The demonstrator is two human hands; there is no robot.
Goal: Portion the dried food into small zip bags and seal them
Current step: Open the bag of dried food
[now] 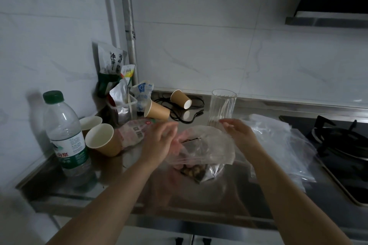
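Water bottle (66,135) label: "山泉", "水".

In front of me is a steel counter (111,189). On it stand a water bottle (64,135), two upright paper cups (102,139) near it, and a tall clear glass (223,106). Two more paper cups (180,99) lie tipped over. A pile of clear zip bags (278,141) lies at the right, beside the gas stove (342,151).

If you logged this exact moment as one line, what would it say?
step: bagging dried food | left hand: at zip bag mouth | right hand: holding far edge | seal: not closed | spare bags: right
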